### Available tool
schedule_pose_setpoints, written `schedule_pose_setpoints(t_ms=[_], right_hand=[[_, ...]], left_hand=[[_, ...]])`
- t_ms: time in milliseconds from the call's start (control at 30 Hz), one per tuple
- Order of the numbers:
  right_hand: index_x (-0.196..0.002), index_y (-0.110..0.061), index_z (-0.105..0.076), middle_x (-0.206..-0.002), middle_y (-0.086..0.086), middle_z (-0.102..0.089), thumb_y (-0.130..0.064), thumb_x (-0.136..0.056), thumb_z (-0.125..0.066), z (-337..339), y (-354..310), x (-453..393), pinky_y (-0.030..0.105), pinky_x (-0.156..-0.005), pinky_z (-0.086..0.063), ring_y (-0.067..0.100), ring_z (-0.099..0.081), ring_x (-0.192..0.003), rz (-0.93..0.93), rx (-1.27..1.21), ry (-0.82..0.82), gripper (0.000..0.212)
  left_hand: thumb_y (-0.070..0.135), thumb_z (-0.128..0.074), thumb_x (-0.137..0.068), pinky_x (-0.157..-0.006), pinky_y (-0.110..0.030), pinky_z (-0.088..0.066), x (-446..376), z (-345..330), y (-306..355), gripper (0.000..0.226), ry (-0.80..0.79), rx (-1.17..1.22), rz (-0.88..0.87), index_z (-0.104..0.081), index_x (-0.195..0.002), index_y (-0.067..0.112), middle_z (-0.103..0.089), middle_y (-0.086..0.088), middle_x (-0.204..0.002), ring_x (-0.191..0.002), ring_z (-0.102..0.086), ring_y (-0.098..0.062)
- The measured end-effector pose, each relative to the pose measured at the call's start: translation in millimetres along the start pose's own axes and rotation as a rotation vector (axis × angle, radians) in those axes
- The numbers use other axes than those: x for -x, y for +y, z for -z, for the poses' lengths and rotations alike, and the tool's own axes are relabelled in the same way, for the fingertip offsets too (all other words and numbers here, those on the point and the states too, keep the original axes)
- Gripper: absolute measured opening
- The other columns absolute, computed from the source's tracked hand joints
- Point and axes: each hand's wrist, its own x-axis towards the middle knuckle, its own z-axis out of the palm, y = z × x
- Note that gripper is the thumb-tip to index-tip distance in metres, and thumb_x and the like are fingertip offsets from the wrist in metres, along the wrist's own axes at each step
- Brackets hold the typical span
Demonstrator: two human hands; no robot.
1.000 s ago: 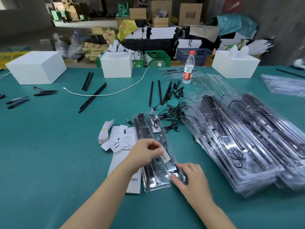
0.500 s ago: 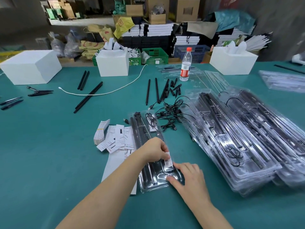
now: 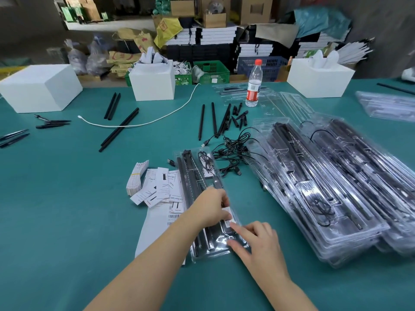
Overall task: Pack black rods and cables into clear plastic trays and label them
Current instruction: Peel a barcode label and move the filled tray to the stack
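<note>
- Pinching a small white barcode label (image 3: 228,215), the left hand (image 3: 211,204) has its fingers curled over the sticker and holds it down against the lid of a clear plastic tray (image 3: 203,212).
- The right hand (image 3: 258,241) reaches in from the near right with fingers extended; its fingertips (image 3: 233,225) press on the tray just below the label, and the thumb lies against the tray's near end.
- That tray lies lengthwise on the teal counter (image 3: 67,209), straight ahead of the person, and holds black rods (image 3: 187,176) along its left side and a coiled black cable (image 3: 205,162) in its upper right compartment.
- Left of the tray, touching its edge, lie loose white paper cards (image 3: 157,187), a banded bundle of them (image 3: 137,178), and a long white label sheet (image 3: 155,227) partly under the left forearm.
- Just beyond the tray's far right corner is a tangle of loose black cables (image 3: 233,151), and beyond that several loose black rods (image 3: 213,120) and short black pieces (image 3: 240,116) lie on the counter.
- To the right sit stacks of filled clear trays (image 3: 325,187), overlapping one another and angled away from the person.
- Farther back stand a water bottle (image 3: 253,86) with a red cap, three white boxes (image 3: 152,83) and a white cord (image 3: 157,122) trailing across the counter.
- More black rods (image 3: 119,129) lie well apart to the left.
</note>
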Motion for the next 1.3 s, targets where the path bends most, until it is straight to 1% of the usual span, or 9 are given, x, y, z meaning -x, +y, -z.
schedule_pose_setpoints(t_ms=[133,333,467,667,800,967,1133,1233,1300], right_hand=[[-0.108,-0.031,-0.076,-0.079,-0.011,-0.055,-0.039,-0.07,-0.088,0.3,-1.4,-0.9,0.032,-0.067,-0.046,0.016,-0.055,-0.076,0.013,-0.006,0.009,0.041],[-0.105,-0.03,-0.076,-0.079,-0.013,-0.056,-0.039,-0.07,-0.088,0.9,-2.9,-2.2,0.032,-0.068,-0.047,0.016,-0.056,-0.076,0.004,-0.003,0.002,0.038],[-0.105,-0.03,-0.076,-0.081,-0.015,-0.057,-0.041,-0.071,-0.086,0.1,-2.4,-2.2,0.031,-0.07,-0.046,0.015,-0.055,-0.078,-0.011,-0.006,-0.005,0.037],[-0.102,-0.031,-0.075,-0.081,-0.015,-0.059,-0.045,-0.073,-0.083,3.1,-4.8,-2.7,0.031,-0.071,-0.047,0.016,-0.057,-0.08,-0.042,-0.013,-0.029,0.033],[-0.108,-0.027,-0.067,-0.092,-0.017,-0.058,-0.055,-0.077,-0.074,4.9,-4.4,-3.1,0.031,-0.082,-0.043,0.014,-0.053,-0.092,-0.139,-0.042,-0.073,0.042],[-0.127,-0.019,-0.064,-0.116,-0.004,-0.052,-0.06,-0.078,-0.072,8.0,-4.9,-5.8,0.03,-0.101,-0.036,0.018,-0.04,-0.114,-0.319,-0.014,-0.172,0.064],[-0.123,-0.024,-0.069,-0.12,-0.003,-0.056,-0.045,-0.093,-0.06,15.4,-12.4,-16.9,0.028,-0.101,-0.033,0.02,-0.037,-0.119,-0.447,-0.032,-0.329,0.038],[-0.095,-0.015,-0.074,-0.096,0.005,-0.071,-0.034,-0.096,-0.055,26.3,-16.8,-34.7,0.031,-0.089,-0.039,0.029,-0.049,-0.113,-0.605,-0.234,-0.411,0.026],[-0.099,-0.016,-0.07,-0.097,0.0,-0.07,-0.035,-0.097,-0.056,33.6,-18.1,-44.1,0.033,-0.091,-0.045,0.022,-0.057,-0.107,-0.711,-0.395,-0.445,0.024]], left_hand=[[0.036,-0.088,-0.071,-0.078,-0.029,-0.041,-2.7,3.0,-6.5,0.049,0.034,0.013,0.034,-0.061,-0.11,0.023,-0.04,0.003,-0.11,-0.092,-0.055,-0.018],[0.037,-0.089,-0.071,-0.069,-0.029,-0.041,-9.1,4.7,-9.1,0.033,0.119,0.09,0.062,-0.07,-0.094,0.023,-0.057,0.0,-0.099,-0.084,-0.058,-0.017],[0.042,-0.084,-0.075,-0.072,-0.03,-0.044,-8.4,1.9,-8.8,0.029,0.128,0.063,0.084,-0.063,-0.09,0.028,-0.054,0.001,-0.103,-0.081,-0.057,-0.015],[0.049,-0.083,-0.073,-0.089,-0.036,-0.05,1.9,-0.7,-6.3,0.06,0.005,-0.055,0.013,-0.052,-0.118,0.025,-0.041,0.003,-0.119,-0.098,-0.057,-0.018],[0.043,-0.084,-0.075,-0.096,-0.028,-0.041,12.1,-1.0,-14.1,0.079,-0.052,-0.004,-0.037,-0.044,-0.141,0.024,-0.036,0.004,-0.135,-0.115,-0.051,-0.017],[0.032,-0.076,-0.086,-0.099,-0.024,-0.036,21.8,-10.7,-14.5,0.06,0.099,0.069,-0.03,-0.053,-0.14,0.022,-0.046,0.004,-0.138,-0.123,-0.052,-0.016],[0.029,-0.065,-0.095,-0.104,-0.026,-0.037,27.5,-13.7,-10.7,0.04,0.162,0.056,-0.03,-0.059,-0.133,0.02,-0.048,0.002,-0.141,-0.121,-0.053,-0.016],[0.035,-0.055,-0.1,-0.107,-0.03,-0.039,36.7,-16.3,-10.1,0.04,0.099,0.054,-0.092,-0.055,-0.136,0.019,-0.034,-0.001,-0.151,-0.113,-0.057,-0.016],[0.037,-0.053,-0.101,-0.111,-0.031,-0.036,43.9,-18.7,-13.8,0.043,0.066,0.054,-0.133,-0.051,-0.14,0.02,-0.027,0.0,-0.155,-0.117,-0.055,-0.014]])
